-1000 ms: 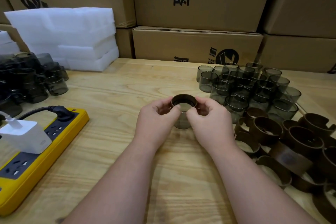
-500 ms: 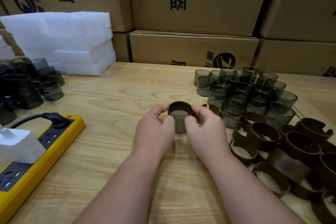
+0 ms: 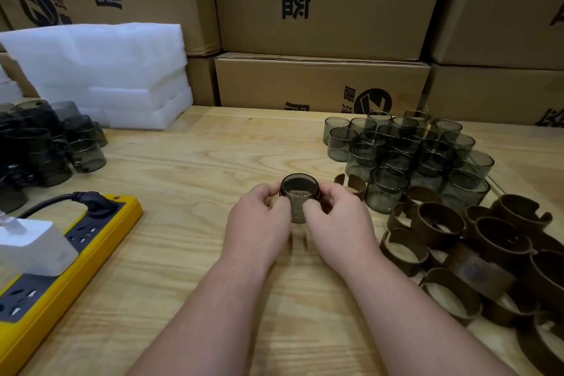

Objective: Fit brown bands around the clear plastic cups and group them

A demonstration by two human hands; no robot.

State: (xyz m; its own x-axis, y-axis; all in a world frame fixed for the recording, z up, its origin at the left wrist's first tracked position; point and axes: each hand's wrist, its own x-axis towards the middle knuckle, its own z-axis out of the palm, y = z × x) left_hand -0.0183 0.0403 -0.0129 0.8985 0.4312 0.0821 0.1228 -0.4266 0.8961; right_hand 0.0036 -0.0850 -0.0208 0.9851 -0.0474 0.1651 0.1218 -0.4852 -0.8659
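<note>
A smoky clear plastic cup (image 3: 297, 212) stands on the wooden table (image 3: 189, 168) at the middle, with a brown band (image 3: 299, 183) round its top rim. My left hand (image 3: 259, 223) grips the cup and band from the left, and my right hand (image 3: 338, 220) grips them from the right, thumbs on the near side. Several bare cups (image 3: 409, 149) stand grouped at the back right. A heap of loose brown bands (image 3: 482, 250) lies at the right. Several dark banded cups (image 3: 36, 143) are grouped at the far left.
A yellow power strip (image 3: 67, 256) with a black plug and a white charger (image 3: 33, 247) lies at the front left. White foam sheets (image 3: 103, 70) are stacked at the back left. Cardboard boxes (image 3: 320, 82) wall off the table's far edge.
The brown band sits lower on the cup's rim than a second ago. Both hands have stayed on the cup, thumbs pressing closer together at its near side.
</note>
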